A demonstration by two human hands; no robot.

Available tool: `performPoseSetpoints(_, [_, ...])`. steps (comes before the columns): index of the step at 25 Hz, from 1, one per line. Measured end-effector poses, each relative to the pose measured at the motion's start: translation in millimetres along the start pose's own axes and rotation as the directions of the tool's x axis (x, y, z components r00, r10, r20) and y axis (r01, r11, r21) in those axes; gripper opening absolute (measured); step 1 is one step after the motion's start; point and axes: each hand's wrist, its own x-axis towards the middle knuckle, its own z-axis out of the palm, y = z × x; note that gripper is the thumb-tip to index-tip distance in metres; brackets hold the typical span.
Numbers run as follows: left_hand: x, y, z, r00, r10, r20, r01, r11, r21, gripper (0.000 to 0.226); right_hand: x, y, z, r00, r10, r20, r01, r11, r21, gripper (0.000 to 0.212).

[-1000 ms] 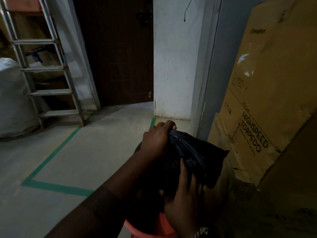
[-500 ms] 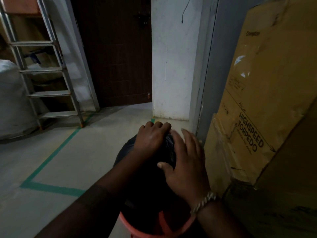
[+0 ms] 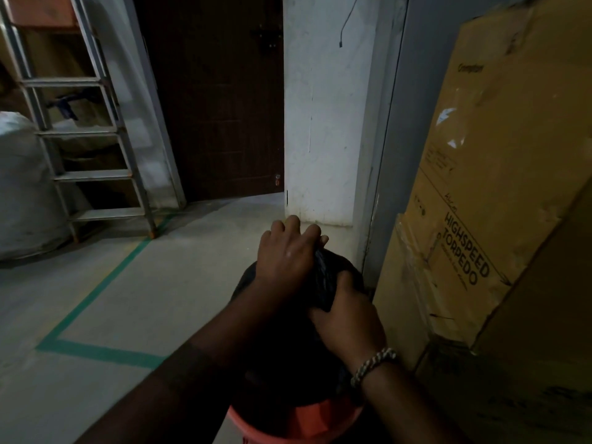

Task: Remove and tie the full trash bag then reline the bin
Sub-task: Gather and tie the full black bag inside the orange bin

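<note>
A full black trash bag sits in an orange bin at the bottom centre of the head view. Its top is bunched into a twisted neck between my two hands. My left hand lies over the far side of the neck with its fingers curled round the gathered plastic. On the near side, my right hand, with a bracelet at the wrist, grips the same twist. My forearms hide most of the bag's body and the bin's rim.
Large cardboard boxes stand close on the right of the bin. A white pillar and a dark door are behind. A metal ladder and a big white sack stand far left. Green tape marks the floor.
My right hand went from lying flat on the bag to gripping its gathered neck on the near side. The loose flap of plastic is now bunched between both hands.
</note>
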Motion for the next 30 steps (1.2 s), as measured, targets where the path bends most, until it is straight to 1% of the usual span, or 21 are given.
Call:
performPoseSetpoints(1, [0, 2, -1, 1.0, -0.012, -0.003, 0.012, 1.0, 0.0, 0.04, -8, -5, 6, 0.999, 0.004, -0.033, -0.004, 1.0, 0.001, 0.052])
performPoseSetpoints(3, [-1, 8, -4, 0.999, -0.024, 0.037, 0.024, 1.0, -0.002, 0.043, -22, -15, 14, 0.998, -0.016, -0.066, 0.016, 1.0, -0.007, 0.043])
performPoseSetpoints(6, [-4, 10, -11, 0.987, -0.048, 0.153, 0.054, 0.998, -0.035, 0.045, -33, -21, 15, 0.995, -0.098, -0.015, 0.098, 0.995, -0.019, 0.031])
performPoseSetpoints(7, [-4, 9, -13, 0.984, -0.047, 0.172, 0.056, 0.997, -0.049, 0.045, -35, -20, 12, 0.988, -0.15, -0.025, 0.148, 0.986, -0.073, 0.026])
performPoseSetpoints(9, [-5, 7, -17, 0.983, -0.033, 0.178, 0.048, 0.995, -0.084, 0.042, -32, -12, 8, 0.953, -0.274, -0.132, 0.234, 0.937, -0.258, 0.014])
performPoseSetpoints(10, [-6, 6, -19, 0.985, -0.032, 0.171, 0.051, 0.993, -0.109, 0.04, -27, -8, 6, 0.935, -0.312, -0.169, 0.247, 0.915, -0.318, 0.011])
performPoseSetpoints(12, [-8, 6, -23, 0.989, -0.023, 0.148, 0.047, 0.986, -0.157, 0.036, -14, -2, -1, 0.932, -0.333, -0.143, 0.273, 0.905, -0.328, 0.014])
performPoseSetpoints(14, [-7, 6, -26, 0.991, -0.011, 0.132, 0.038, 0.978, -0.205, 0.031, -6, 0, -6, 0.942, -0.326, -0.077, 0.29, 0.91, -0.297, 0.028])
performPoseSetpoints(15, [-5, 7, -27, 0.991, -0.012, 0.133, 0.044, 0.97, -0.238, 0.029, -6, -1, -7, 0.941, -0.329, -0.085, 0.29, 0.908, -0.304, 0.032])
performPoseSetpoints(17, [-1, 9, -31, 0.991, -0.036, 0.131, 0.081, 0.93, -0.358, 0.026, -8, -3, -6, 0.926, -0.349, -0.145, 0.286, 0.898, -0.333, 0.03])
performPoseSetpoints(19, [3, 9, -35, 0.986, -0.077, 0.145, 0.137, 0.874, -0.466, 0.021, -17, -8, -9, 0.922, -0.356, -0.154, 0.309, 0.914, -0.262, 0.033])
performPoseSetpoints(20, [5, 8, -36, 0.985, -0.074, 0.153, 0.141, 0.859, -0.492, 0.019, -20, -10, -13, 0.928, -0.353, -0.12, 0.336, 0.931, -0.142, 0.038])
performPoseSetpoints(21, [6, 4, -37, 0.981, -0.075, 0.177, 0.158, 0.838, -0.522, 0.017, -24, -14, -21, 0.938, -0.34, -0.076, 0.344, 0.938, 0.05, 0.039])
performPoseSetpoints(22, [7, 0, -40, 0.972, -0.079, 0.22, 0.196, 0.789, -0.583, 0.017, -27, -16, -29, 0.943, -0.328, -0.051, 0.33, 0.912, 0.245, 0.035])
performPoseSetpoints(23, [7, -5, -43, 0.961, -0.06, 0.27, 0.223, 0.748, -0.625, 0.017, -26, -16, -35, 0.948, -0.309, -0.07, 0.313, 0.876, 0.367, 0.028])
performPoseSetpoints(24, [6, -8, -45, 0.96, -0.005, 0.281, 0.189, 0.752, -0.632, 0.015, -22, -15, -39, 0.949, -0.283, -0.142, 0.316, 0.864, 0.392, 0.02])
performPoseSetpoints(25, [5, -11, -47, 0.961, 0.073, 0.268, 0.11, 0.788, -0.606, 0.01, -15, -11, -40, 0.94, -0.257, -0.224, 0.322, 0.884, 0.339, 0.01])
performPoseSetpoints(26, [3, -13, -49, 0.954, 0.147, 0.262, 0.038, 0.804, -0.593, 0.007, -6, -8, -40, 0.934, -0.245, -0.259, 0.308, 0.921, 0.238, 0.009])
performPoseSetpoints(27, [1, -13, -52, 0.947, 0.208, 0.245, -0.022, 0.803, -0.596, 0.007, 2, -6, -39, 0.942, -0.252, -0.221, 0.289, 0.945, 0.152, 0.02])
performPoseSetpoints(28, [0, -13, -56, 0.943, 0.241, 0.229, -0.055, 0.792, -0.608, 0.009, 9, -4, -38, 0.956, -0.257, -0.138, 0.275, 0.952, 0.134, 0.032])
performPoseSetpoints(30, [-2, -15, -58, 0.946, 0.264, 0.19, -0.099, 0.79, -0.604, 0.009, 19, -3, -41, 0.965, -0.259, 0.031, 0.245, 0.94, 0.236, 0.055])
